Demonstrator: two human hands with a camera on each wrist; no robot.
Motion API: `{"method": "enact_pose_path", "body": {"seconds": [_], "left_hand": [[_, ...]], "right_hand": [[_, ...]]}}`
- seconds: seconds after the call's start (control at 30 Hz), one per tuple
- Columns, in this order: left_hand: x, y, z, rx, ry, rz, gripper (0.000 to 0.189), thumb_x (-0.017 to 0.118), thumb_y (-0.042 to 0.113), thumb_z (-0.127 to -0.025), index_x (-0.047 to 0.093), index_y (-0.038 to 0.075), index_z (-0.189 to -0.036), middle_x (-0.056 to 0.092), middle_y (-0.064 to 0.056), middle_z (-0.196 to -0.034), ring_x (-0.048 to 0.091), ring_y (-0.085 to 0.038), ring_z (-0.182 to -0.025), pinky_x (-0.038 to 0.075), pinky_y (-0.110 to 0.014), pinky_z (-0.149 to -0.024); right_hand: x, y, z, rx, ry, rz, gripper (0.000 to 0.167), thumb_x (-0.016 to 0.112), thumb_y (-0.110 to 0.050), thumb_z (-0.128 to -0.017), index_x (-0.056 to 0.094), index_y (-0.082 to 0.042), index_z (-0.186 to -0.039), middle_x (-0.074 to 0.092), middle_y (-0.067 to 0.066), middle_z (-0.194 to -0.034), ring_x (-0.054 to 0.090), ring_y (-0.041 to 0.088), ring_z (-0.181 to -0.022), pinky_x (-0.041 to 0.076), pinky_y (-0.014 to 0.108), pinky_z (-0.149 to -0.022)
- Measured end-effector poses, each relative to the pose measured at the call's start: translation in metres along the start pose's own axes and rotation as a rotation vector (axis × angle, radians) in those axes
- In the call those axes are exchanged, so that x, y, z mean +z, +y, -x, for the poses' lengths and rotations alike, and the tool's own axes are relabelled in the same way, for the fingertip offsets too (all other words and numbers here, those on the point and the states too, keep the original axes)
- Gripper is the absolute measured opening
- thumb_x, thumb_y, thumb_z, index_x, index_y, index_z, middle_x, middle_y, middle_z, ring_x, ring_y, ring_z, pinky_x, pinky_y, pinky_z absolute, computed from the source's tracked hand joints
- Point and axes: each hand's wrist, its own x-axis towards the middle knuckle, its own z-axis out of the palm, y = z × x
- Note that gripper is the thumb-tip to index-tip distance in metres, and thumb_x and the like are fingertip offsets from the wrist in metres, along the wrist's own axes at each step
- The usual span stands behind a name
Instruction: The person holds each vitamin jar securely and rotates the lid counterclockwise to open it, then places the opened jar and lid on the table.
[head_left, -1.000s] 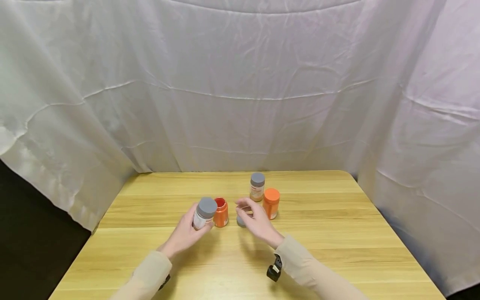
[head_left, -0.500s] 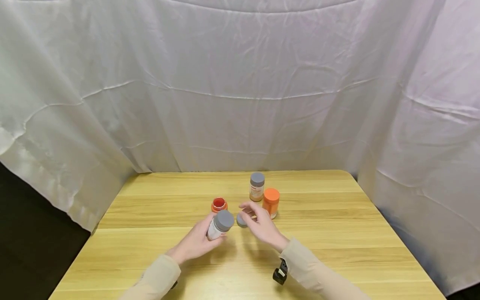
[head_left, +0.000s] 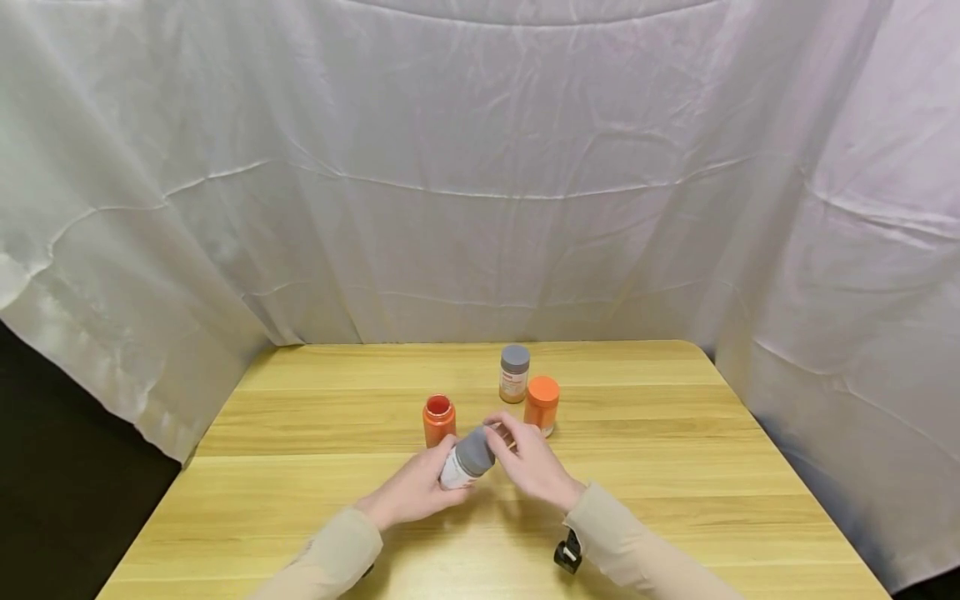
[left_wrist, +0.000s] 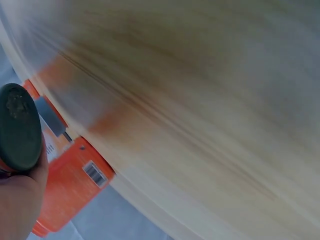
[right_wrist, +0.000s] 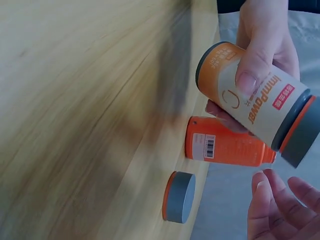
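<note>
Okay, from where I stand: left hand (head_left: 412,490) grips the bottle (head_left: 458,468) round its body, thumb across its side, forearm slanting up from lower left. Bottle's tilted above the worktop (head_left: 675,442), just this side of the open jar (head_left: 439,428), cap (right_wrist: 305,135) rightward. Probably light, stiff, a bit slick; hold the body, leave the cap free. Then the right hand (head_left: 529,465), just beside the cap, fingers loosely bent, nothing held.

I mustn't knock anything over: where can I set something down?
The wooden tabletop is bare left of the open orange plastic jar and right of the orange jar with an orange lid. The middle is crowded: left hand holding a grey-lidded white-labelled jar, right hand nearby, a loose round grey lid.
</note>
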Motion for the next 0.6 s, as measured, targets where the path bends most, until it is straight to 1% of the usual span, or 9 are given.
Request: {"method": "enact_pose_path", "body": {"seconds": [0.2, 0.37, 0.53, 0.6], "left_hand": [[0.007, 0.006, -0.005, -0.027, -0.037, 0.015, 0.048, 0.076, 0.032, -0.089, 0.051, 0.014, -0.126, 0.069, 0.001, -0.110, 0.065, -0.007, -0.095, 0.054, -0.025, -0.081], [0.012, 0.007, -0.008, -0.044, -0.072, 0.024, 0.056, 0.075, 0.030, -0.090, 0.047, 0.012, -0.134, 0.066, -0.001, -0.120, 0.065, -0.010, -0.103, 0.054, -0.027, -0.087], [0.017, 0.008, -0.010, -0.033, -0.072, 0.025, 0.058, 0.075, 0.027, -0.090, 0.046, 0.010, -0.136, 0.063, -0.004, -0.124, 0.065, -0.015, -0.107, 0.054, -0.030, -0.090], [0.018, 0.009, -0.011, -0.037, -0.068, 0.020, 0.059, 0.076, 0.026, -0.089, 0.046, 0.008, -0.136, 0.062, -0.005, -0.124, 0.065, -0.017, -0.108, 0.054, -0.032, -0.092]], "right_hand": [[0.001, -0.001, 0.002, 0.004, -0.001, 0.071, 0.015, 0.053, -0.026, -0.104, 0.063, -0.016, -0.109, 0.068, -0.005, -0.080, 0.058, 0.002, -0.065, 0.051, 0.021, -0.060], [0.004, -0.001, 0.004, 0.001, 0.007, 0.158, 0.014, 0.055, -0.030, -0.102, 0.063, -0.019, -0.106, 0.064, -0.009, -0.072, 0.055, 0.000, -0.060, 0.047, 0.020, -0.056], [0.007, 0.001, 0.007, 0.021, 0.020, 0.248, 0.015, 0.057, -0.035, -0.101, 0.060, -0.020, -0.100, 0.051, -0.011, -0.061, 0.044, 0.000, -0.052, 0.038, 0.020, -0.047], [0.008, 0.002, 0.007, 0.032, 0.020, 0.273, 0.018, 0.057, -0.037, -0.100, 0.060, -0.019, -0.100, 0.047, -0.011, -0.059, 0.041, 0.000, -0.050, 0.034, 0.020, -0.046]]}}
